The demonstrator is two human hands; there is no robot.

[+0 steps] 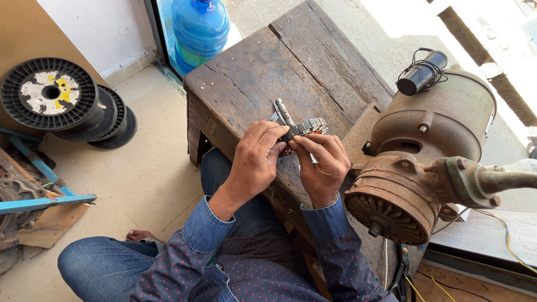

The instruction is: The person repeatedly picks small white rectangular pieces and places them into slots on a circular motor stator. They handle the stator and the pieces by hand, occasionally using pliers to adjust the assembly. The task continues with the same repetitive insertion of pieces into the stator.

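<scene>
Fingers (278, 146) of both hands are pinched narrow on one small part: a motor armature (305, 129) with a steel shaft sticking up-left and a laminated core showing copper at its lower edge. Left hand (254, 162) wraps the shaft end, thumb and index closed on it. Right hand (323, 162) grips the core end, fingertips closed on its near edge. What exactly the fingertips are working on is hidden under them.

Armature is held just above the near edge of the wooden counter (263, 72), not resting flat on it as far as can be told.

Progress, as a judgement: core already carries copper, so some winding looks present; whether it is complete can't be told. No tool in either hand, no loose wire seen running to the part. Looks like mid-stage hand work or inspection, not finished.

Relative to the armature:
- right, close by: big rusty electric motor (430, 145), black capacitor (422, 72) on top, wires hanging below it.
- beyond, past the counter's far end: blue water bottle (199, 28).
- far left, on the floor: black wire spools (67, 100), and a blue metal frame (45, 198) nearer the person.
- below: person's jeans and dotted shirt sleeves.
</scene>
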